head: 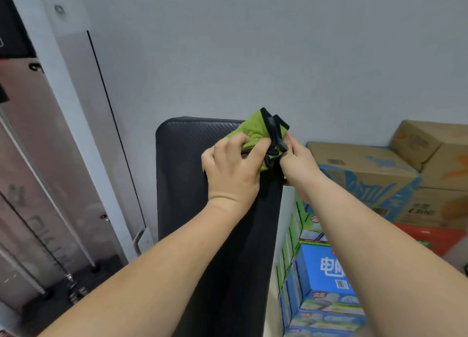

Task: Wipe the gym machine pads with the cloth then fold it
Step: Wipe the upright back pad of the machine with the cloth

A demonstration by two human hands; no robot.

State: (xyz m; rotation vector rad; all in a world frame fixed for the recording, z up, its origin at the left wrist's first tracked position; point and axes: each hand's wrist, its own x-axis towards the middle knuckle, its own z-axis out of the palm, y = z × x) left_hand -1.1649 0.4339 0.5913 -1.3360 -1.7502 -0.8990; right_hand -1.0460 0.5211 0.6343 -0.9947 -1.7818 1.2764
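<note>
Head view: both hands, left hand (231,170) and right hand (297,162), pinch the green cloth (255,131) at the black pad (182,174)'s top right corner, beside stacked boxes (367,169).

Both bare forearms stretch forward, the 2 hands close together. The left hand (231,168) curls its fingers into a green black-edged cloth (253,130); the right hand (298,163) pinches its edge.

Soft, even indoor light, medium bright, source out of frame. No hard shadows, only a faint dark patch under the left hand (231,169) on the black pad (182,164). Dull sheen at the pad's top left corner. Green cloth (253,131) and right hand (298,159) fairly sharp. Left edge smeared, cardboard boxes (367,169) at right soft. Wide-angle bend: white post (76,123) leans, forearms stretch at the bottom corners.
</note>
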